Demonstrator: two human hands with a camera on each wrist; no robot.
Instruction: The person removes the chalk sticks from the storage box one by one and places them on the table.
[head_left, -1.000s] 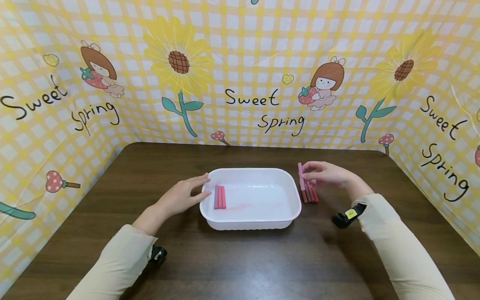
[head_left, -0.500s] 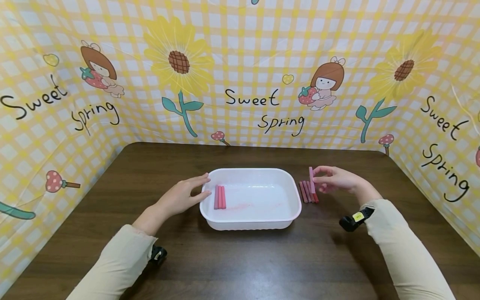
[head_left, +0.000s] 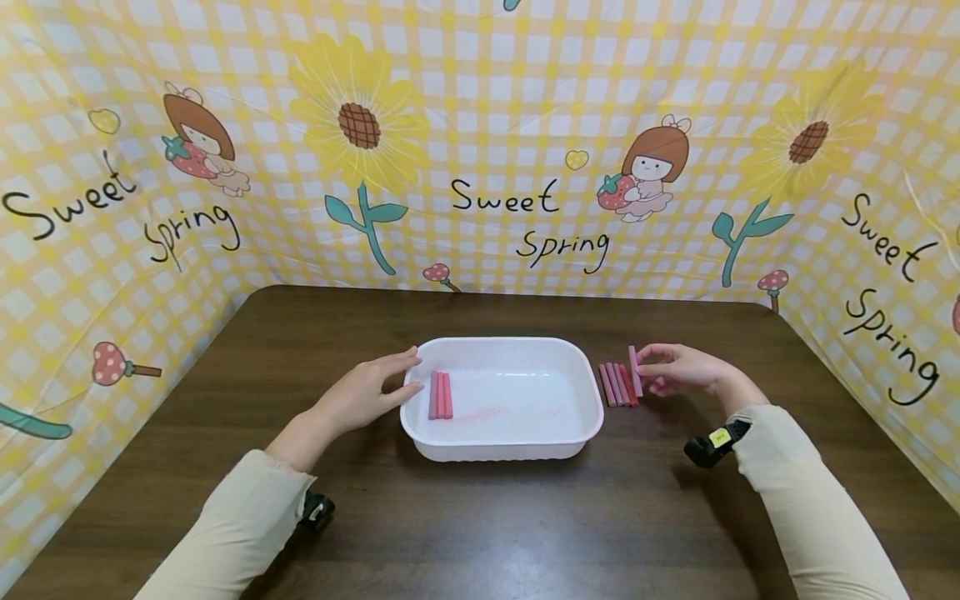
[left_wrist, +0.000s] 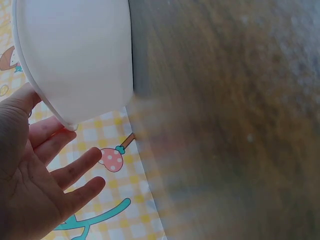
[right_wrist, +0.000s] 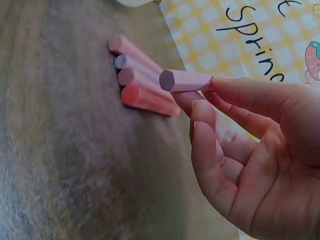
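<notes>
My right hand pinches a light purple-pink chalk stick between thumb and fingers. In the right wrist view, the end of this held chalk stick points away from the palm. Just left of it, a row of several pink, mauve and red chalk sticks lies on the table. A white rectangular tray stands at centre, with 3 pink chalk sticks side by side at its left end. My left hand touches the tray's left rim with fingers extended; the left wrist view shows its lower fingers spread and holding nothing.
Pink smudges mark the tray floor. The dark wooden table extends around the tray. A yellow checked cloth with printed figures rises behind the table and along both sides.
My right hand has moved right and slightly nearer with the chalk stick, from above the row's left end to its right end. My left hand and the tray have stayed put.
</notes>
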